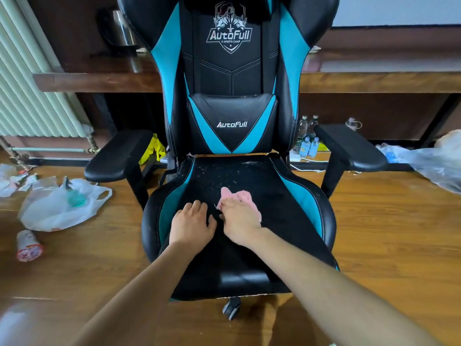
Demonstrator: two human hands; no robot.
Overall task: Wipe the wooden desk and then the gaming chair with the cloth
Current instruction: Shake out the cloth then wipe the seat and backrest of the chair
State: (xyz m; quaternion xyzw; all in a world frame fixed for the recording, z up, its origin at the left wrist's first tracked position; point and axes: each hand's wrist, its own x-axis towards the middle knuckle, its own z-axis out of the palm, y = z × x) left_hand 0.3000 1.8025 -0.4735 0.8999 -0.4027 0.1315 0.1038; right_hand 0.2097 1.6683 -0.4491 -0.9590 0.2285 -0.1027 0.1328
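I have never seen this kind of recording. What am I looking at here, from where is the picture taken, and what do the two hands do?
There is no machine. A person wears one camera on the head, looking forward and down, so you see their own two bare arms. In front stands a black and blue gaming chair, with a wooden desk behind it. Its seat carries white specks. The left hand rests flat on the seat; the right hand holds a pink cloth against it.
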